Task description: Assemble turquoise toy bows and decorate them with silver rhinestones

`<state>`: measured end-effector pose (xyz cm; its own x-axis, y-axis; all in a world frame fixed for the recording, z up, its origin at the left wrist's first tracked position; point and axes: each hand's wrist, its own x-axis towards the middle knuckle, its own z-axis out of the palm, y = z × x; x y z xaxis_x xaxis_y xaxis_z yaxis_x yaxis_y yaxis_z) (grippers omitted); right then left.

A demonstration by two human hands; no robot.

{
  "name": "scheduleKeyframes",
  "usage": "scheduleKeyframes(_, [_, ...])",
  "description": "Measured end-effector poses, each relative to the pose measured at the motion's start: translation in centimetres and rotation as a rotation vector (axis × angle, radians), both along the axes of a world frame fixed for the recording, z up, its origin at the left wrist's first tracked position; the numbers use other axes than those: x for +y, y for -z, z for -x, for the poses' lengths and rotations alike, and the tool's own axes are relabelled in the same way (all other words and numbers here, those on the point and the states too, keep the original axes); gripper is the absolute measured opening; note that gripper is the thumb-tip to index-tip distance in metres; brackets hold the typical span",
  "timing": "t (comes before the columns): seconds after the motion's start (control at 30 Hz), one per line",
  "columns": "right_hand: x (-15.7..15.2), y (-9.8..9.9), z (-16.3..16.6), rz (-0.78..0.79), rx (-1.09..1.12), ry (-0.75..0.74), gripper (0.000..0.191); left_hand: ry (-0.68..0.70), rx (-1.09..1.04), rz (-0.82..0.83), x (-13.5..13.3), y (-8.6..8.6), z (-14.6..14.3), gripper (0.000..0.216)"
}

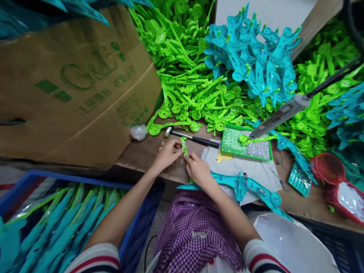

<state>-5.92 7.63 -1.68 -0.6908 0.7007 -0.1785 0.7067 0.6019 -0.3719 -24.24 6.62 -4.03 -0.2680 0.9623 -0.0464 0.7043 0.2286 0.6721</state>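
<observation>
Near the table's front edge, my left hand (168, 154) pinches a narrow bright-green plastic part (184, 145) between thumb and fingers. My right hand (199, 170) grips the same part lower down, with its fingers curled and partly hiding it. Just beyond lies a hammer (196, 139) with a black handle and a metal head. Under my right wrist is a long turquoise plastic piece (241, 184), set partly on a white cloth (247, 167).
An electric screwdriver (280, 115) hangs over a green tray (247, 156) of small screws. Green parts (187, 91) and turquoise parts (256, 57) are heaped behind. A large carton (93, 94) stands left, above a blue crate (28, 178). Red containers (327, 167) sit at right.
</observation>
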Motion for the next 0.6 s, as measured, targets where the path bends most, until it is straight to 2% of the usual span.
scheduleKeyframes(0.07, [0.0, 0.4, -0.1, -0.006, 0.035, -0.002, 0.041, 0.02, 0.037, -0.13, 0.2, -2.0, -1.3, 0.033])
scheduleKeyframes(0.13, [0.1, 0.7, -0.1, -0.004, 0.066, -0.003, 0.036, 0.156, 0.043, -0.257, 1.5, -4.5, -3.3, 0.032])
scheduleKeyframes(0.2, [0.2, 1.0, -0.2, -0.002, 0.096, 0.001, 0.033, 0.342, 0.028, -0.335, 4.3, -6.7, -5.9, 0.029])
scheduleKeyframes(0.27, [0.2, 1.2, -0.3, -0.01, 0.121, 0.016, 0.033, 0.488, 0.034, -0.38, 8.5, -8.0, -8.7, 0.026])
scheduleKeyframes(0.37, [0.2, 1.4, -0.4, -0.031, 0.141, 0.029, 0.032, 0.602, 0.163, -0.407, 15.8, -8.2, -13.0, 0.028])
scheduleKeyframes(0.5, [0.2, 2.3, -0.1, -0.046, 0.187, 0.03, 0.029, 0.535, 0.336, -0.378, 24.4, -7.7, -18.0, 0.027])
scheduleKeyframes(0.6, [0.6, 3.1, 0.3, 0.014, 0.204, 0.031, 0.03, 0.448, 0.341, -0.399, 28.6, -7.8, -20.2, 0.028])
